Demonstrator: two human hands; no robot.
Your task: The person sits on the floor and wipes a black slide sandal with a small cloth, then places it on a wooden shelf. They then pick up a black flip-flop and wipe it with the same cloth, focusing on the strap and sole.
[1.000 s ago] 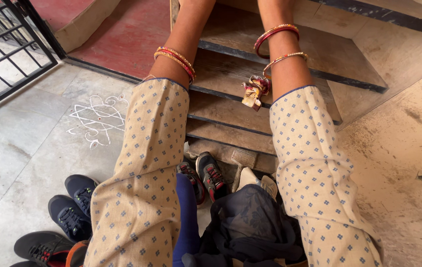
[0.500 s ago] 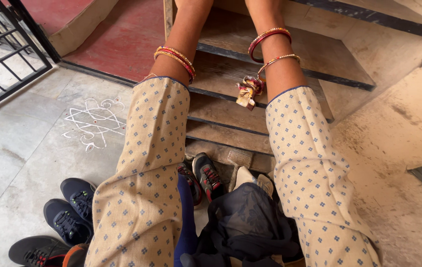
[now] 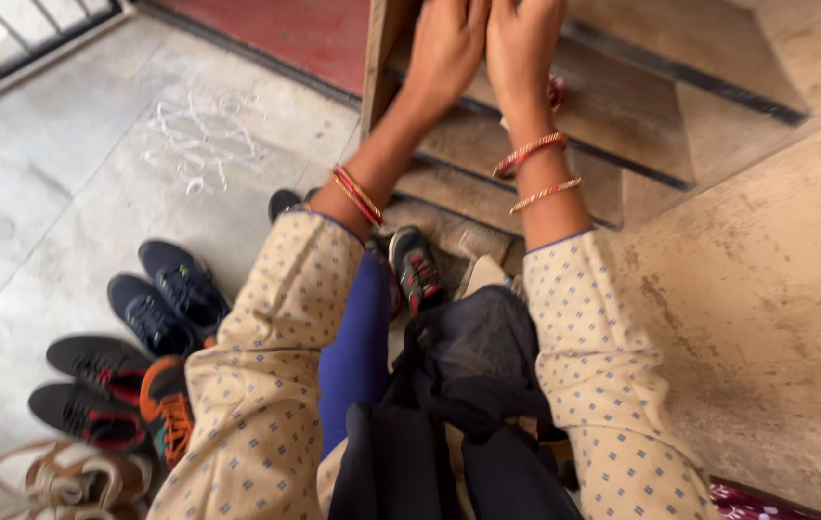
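Note:
My left hand [image 3: 445, 50] and my right hand [image 3: 523, 46] lie side by side, backs up, on an upper shelf of a slatted wooden rack [image 3: 622, 106]. Their fingertips run past the top edge of the view, so what they hold is hidden. A small red and pale cloth scrap [image 3: 556, 91] shows just beside my right wrist. Both wrists carry red and gold bangles, and the sleeves are beige with small blue dots.
A black bag [image 3: 473, 385] hangs in front of me. A black and red sneaker [image 3: 417, 270] sits under the rack. Dark blue shoes [image 3: 165, 294], black shoes [image 3: 92, 371], an orange shoe [image 3: 169, 409] and tan sandals [image 3: 64, 472] line the left floor. Rough concrete wall [image 3: 767, 289] at right.
The view has tilted and pulled back, so both hands have come into sight on the rack. More shoes show at the left. The cloth scrap now sits by my right wrist.

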